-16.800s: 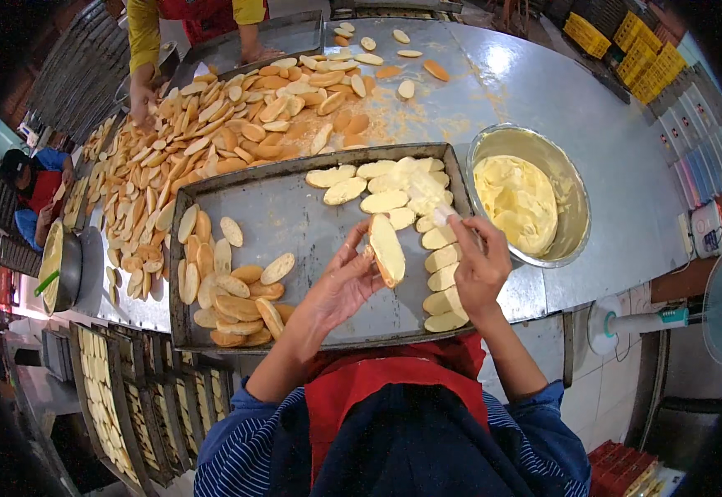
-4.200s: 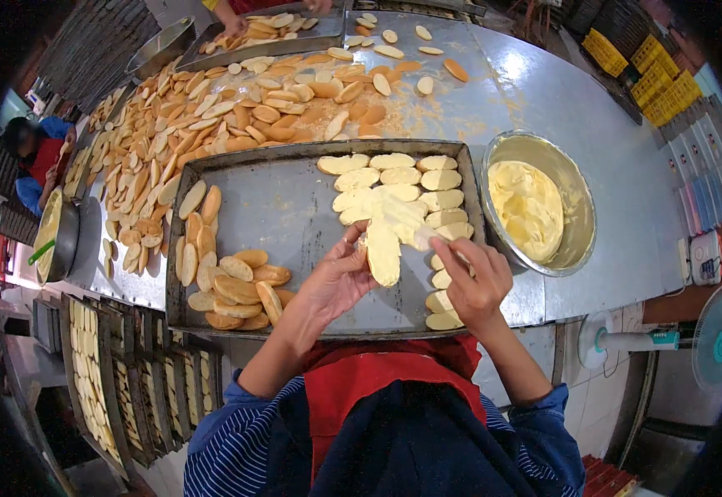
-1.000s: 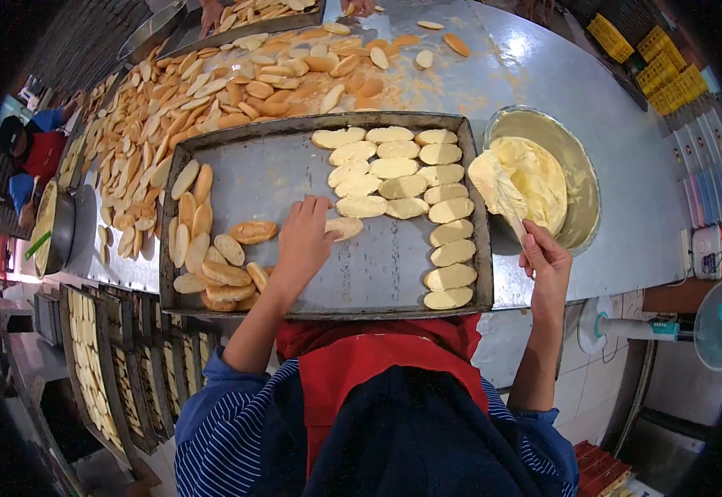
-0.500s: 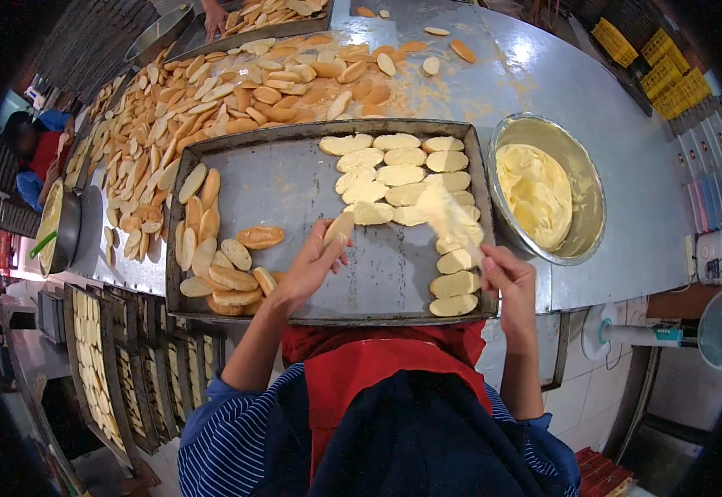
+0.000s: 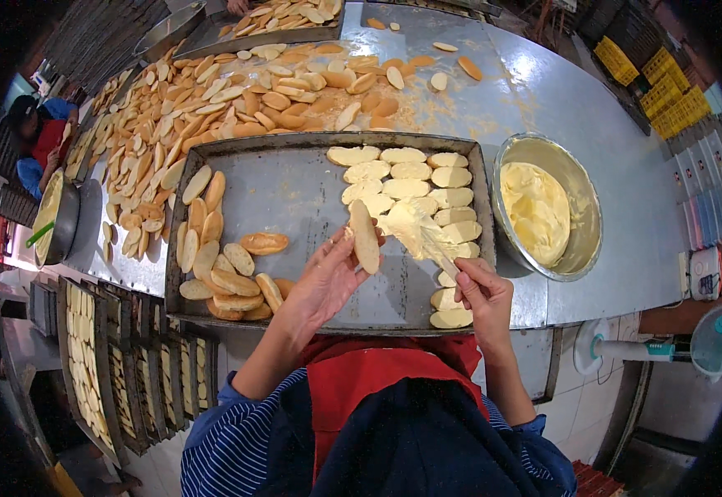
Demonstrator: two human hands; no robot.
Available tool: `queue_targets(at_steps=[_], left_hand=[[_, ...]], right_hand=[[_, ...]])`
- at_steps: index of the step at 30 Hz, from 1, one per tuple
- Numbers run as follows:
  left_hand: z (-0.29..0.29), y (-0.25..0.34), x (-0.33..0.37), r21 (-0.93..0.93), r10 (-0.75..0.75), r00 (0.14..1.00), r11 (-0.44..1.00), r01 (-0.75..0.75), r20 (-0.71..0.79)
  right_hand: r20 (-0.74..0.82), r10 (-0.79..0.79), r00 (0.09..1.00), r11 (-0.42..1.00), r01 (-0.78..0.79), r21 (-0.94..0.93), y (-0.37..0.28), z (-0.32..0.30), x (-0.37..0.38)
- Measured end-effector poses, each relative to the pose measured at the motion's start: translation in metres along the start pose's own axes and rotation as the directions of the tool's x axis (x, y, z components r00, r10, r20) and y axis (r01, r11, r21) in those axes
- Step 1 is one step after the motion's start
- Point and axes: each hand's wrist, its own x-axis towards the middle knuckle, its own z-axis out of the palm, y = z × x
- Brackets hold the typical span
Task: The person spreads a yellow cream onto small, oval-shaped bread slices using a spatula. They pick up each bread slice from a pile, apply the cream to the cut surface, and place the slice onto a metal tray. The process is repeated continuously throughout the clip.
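Observation:
My left hand [image 5: 325, 286] grips an oval bread slice [image 5: 364, 238] between thumb and fingers, its cut face turned up and seemingly bare. Pinched in my right hand [image 5: 488, 300] is a spatula [image 5: 436, 249], its blade buried under a thick lump of pale yellow cream [image 5: 410, 225]. The cream end hangs just right of the slice, above the tray. Below both hands lies a large dark metal tray [image 5: 294, 186]. Cream-coated slices [image 5: 410, 171] fill its right side in rows, partly hidden by the spatula. Plain bread pieces [image 5: 236, 283] are heaped along its left side.
A metal bowl of yellow cream [image 5: 535, 214] stands right of the tray. Loose bread halves [image 5: 212, 108] cover the far left of the metal table [image 5: 626, 240]. Another person [image 5: 42, 141] is at the left, near a second bowl [image 5: 61, 224]. Racked trays [image 5: 91, 356] stand lower left.
My left hand has lifted the slice and brought it right, now more upright. The spatula has come left and closer to it. The view has shifted slightly.

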Motion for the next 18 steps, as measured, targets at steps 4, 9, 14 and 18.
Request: queue_targets(at_steps=[4,9,14,18], left_hand=[[0.003,0.002,0.001,0.014,0.001,1.0,1.0,-0.001,0.01],[0.01,-0.004,0.003,-0.032,0.017,1.0,0.999,-0.016,0.003],[0.015,-0.006,0.006,-0.111,-0.011,1.0,0.994,0.013,0.024],[0.01,-0.007,0.005,-0.142,0.007,1.0,0.99,-0.007,-0.002]], right_hand=[[-0.077,-0.174,0.982,0.983,0.169,-0.064,0.006,0.011,-0.001],[-0.037,-0.479,0.877,0.821,0.433,-0.371,0.012,0.026,0.0],[0.083,-0.655,0.751,0.604,0.586,-0.541,0.016,0.034,0.002],[0.137,-0.669,0.731,0.54,0.604,-0.587,0.012,0.029,0.001]])
